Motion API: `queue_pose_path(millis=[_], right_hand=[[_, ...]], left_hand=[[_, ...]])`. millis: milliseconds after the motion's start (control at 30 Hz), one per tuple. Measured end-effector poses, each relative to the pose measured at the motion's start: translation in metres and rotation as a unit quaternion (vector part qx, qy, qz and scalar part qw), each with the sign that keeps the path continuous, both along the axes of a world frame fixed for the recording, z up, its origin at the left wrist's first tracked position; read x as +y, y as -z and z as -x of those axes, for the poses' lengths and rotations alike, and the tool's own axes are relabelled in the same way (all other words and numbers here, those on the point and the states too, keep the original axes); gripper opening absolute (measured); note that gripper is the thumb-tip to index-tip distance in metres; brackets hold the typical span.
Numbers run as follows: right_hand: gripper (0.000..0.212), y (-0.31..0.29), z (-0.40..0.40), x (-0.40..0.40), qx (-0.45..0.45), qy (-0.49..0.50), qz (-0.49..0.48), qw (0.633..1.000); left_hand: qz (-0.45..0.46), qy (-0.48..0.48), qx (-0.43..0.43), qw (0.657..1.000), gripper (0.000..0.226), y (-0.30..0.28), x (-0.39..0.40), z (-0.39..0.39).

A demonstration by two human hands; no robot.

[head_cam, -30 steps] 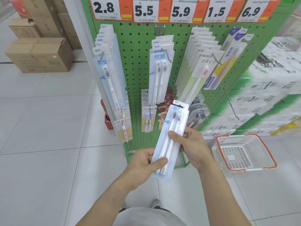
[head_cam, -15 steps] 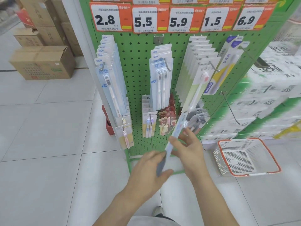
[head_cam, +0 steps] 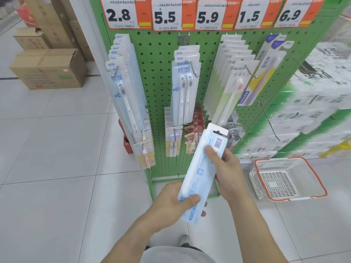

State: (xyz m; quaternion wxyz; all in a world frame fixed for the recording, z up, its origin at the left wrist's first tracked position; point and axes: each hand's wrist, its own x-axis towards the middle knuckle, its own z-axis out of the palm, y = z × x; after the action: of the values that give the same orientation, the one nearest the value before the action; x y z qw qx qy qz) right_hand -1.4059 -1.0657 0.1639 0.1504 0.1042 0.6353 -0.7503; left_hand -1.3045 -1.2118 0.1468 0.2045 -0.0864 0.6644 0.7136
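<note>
Pale-blue toothbrush pack [head_cam: 201, 175] | barcode side up, held between both hands | left hand [head_cam: 176, 204] pinching lower end, right hand [head_cam: 226, 171] pinching upper edge | risk: slick pack may be dropped onto floor [head_cam: 57, 186] if basket [head_cam: 288, 179], right of hands, is missed.

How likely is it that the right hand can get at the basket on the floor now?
Probably yes: the basket stands on the floor just right of the right hand, open-topped, with nothing between them. The hand does hold the toothbrush pack, together with the left hand.
</note>
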Motion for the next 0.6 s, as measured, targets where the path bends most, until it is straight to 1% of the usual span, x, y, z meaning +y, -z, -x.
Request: queue_pose_path(millis=[67,167,233,300,367,433,500,600], right_hand=[[0.013,-0.002,0.005,0.005,0.029,0.015,-0.011,0.999],[0.011,-0.006,0.009,0.01,0.034,0.013,-0.015,0.999],[0.017,-0.006,0.009,0.011,0.023,0.018,-0.011,1.0],[0.029,-0.006,0.008,0.011,0.008,0.03,-0.005,1.0],[0.038,-0.006,0.008,0.01,-0.005,0.037,-0.009,0.999],[0.044,-0.006,0.006,0.008,-0.007,0.03,-0.016,0.999],[0.046,-0.005,0.006,0.008,-0.008,0.025,-0.021,0.999],[0.044,-0.006,0.006,0.009,-0.011,0.023,-0.014,1.0]], left_hand=[[-0.006,0.011,-0.005,1.0,0.02,-0.001,-0.002,0.001],[-0.018,0.021,-0.008,1.0,0.028,-0.005,-0.009,0.003],[-0.038,0.027,-0.022,0.999,0.034,-0.008,-0.012,0.005],[-0.05,0.026,-0.037,0.998,0.039,-0.011,-0.015,0.007],[-0.055,0.016,-0.049,0.997,0.043,-0.013,-0.019,0.009],[-0.079,0.003,-0.061,0.995,0.047,-0.013,-0.022,0.01],[-0.115,0.004,-0.072,0.991,0.049,-0.013,-0.025,0.011],[-0.157,0.009,-0.082,0.984,0.051,-0.012,-0.026,0.012]])
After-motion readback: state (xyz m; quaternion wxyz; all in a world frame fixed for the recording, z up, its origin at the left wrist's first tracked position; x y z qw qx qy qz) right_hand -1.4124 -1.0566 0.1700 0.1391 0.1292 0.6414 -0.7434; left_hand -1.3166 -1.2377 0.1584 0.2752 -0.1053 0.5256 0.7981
